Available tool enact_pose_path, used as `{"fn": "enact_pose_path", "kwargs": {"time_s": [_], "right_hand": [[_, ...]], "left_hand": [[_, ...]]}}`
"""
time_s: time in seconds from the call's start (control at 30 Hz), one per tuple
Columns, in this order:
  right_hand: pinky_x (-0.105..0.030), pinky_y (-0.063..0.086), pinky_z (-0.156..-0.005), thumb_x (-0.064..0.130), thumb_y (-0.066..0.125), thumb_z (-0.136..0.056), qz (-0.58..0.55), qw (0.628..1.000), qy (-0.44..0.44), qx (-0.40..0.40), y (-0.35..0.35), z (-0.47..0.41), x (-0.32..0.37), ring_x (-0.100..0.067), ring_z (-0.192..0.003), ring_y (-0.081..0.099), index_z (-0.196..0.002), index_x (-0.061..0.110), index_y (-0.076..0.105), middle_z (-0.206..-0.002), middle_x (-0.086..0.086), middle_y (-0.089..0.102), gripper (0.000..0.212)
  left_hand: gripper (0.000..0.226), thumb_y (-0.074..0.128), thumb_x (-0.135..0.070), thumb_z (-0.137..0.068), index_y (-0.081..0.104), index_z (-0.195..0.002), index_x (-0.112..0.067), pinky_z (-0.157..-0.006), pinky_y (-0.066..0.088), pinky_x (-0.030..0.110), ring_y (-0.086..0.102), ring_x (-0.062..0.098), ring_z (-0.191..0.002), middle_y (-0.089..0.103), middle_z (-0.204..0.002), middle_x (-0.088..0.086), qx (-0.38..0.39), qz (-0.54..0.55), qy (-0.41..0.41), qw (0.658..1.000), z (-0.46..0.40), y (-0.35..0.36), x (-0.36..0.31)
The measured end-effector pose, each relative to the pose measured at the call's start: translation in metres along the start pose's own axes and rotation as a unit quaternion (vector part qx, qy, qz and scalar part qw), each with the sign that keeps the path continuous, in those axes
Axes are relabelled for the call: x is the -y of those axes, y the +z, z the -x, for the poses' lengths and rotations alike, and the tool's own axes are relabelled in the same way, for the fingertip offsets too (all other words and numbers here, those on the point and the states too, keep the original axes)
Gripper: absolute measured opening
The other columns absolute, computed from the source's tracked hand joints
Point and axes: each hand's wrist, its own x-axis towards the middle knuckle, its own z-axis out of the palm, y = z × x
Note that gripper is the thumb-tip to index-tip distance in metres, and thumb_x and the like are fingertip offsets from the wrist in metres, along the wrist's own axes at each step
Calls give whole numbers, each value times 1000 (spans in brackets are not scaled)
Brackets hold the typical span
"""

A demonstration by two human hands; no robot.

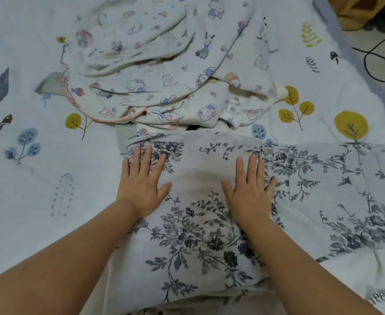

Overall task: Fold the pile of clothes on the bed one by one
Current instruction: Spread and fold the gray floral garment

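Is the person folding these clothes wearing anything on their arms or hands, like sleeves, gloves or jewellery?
Nothing shows. Both forearms are bare right down to the bottom edge of the picture, with no sleeve in view. The left hand and right hand have no gloves, rings, watch or bracelet, and the nails look short and unpainted.

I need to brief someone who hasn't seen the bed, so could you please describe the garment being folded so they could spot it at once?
On the bed sheet printed with leaves, look nearest the camera, below the heap of cartoon-print clothes. The garment lies flat under the left hand and right hand. Only it carries dark grey flower sprays.
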Motion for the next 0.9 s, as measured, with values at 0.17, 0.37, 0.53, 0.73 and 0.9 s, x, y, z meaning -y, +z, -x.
{"fn": "enact_pose_path", "kwargs": {"time_s": [0.17, 0.37, 0.53, 0.73, 0.9], "right_hand": [[-61, 4, -112, 57, 7, -94, -35, 988, -88, -124, -11, 72, 32, -34, -143, -4, -149, 17, 12, -155, -16, 1, 69], [-55, 11, -105, 65, 22, -87, 32, 966, -253, -52, 45, 141, 47, -28, -138, 19, -136, 24, 46, -148, -7, 36, 68], [-57, 19, -100, 61, 31, -79, 34, 960, -271, -60, 48, 142, 44, -32, -127, 45, -129, 22, 54, -136, -9, 52, 68], [-51, 38, -101, 57, 15, -92, -91, 911, -378, -137, 36, 163, 91, -29, -126, 49, -129, 24, 47, -133, -7, 55, 58], [-42, 56, -81, 34, 57, -86, -105, 878, -422, -200, 43, 158, 129, -21, -104, 66, -88, 34, 70, -110, 4, 70, 13]], "left_hand": [[69, 13, -57, -91, -4, -148, -24, -114, -10, 41, -14, 24, -144, -15, -156, 6, -91, 71, -4, 993, -2, -26, 9], [68, 17, -54, -95, -10, -149, -22, -117, 1, 44, -14, 19, -144, -22, -155, -1, 56, 52, -14, 997, -27, -27, 25], [50, 41, -24, -98, 30, -144, -10, -111, 23, 37, 27, 32, -137, 28, -151, 14, -54, 188, 23, 980, -31, -47, 38], [40, 45, -10, -95, 43, -134, -8, -95, 36, 31, 50, 30, -116, 49, -132, 15, -93, 299, -82, 946, -29, -56, 49], [33, 57, -7, -90, 57, -123, -6, -80, 38, 14, 59, 22, -84, 59, -114, 11, -79, 332, -124, 932, -46, -57, 58]]}}
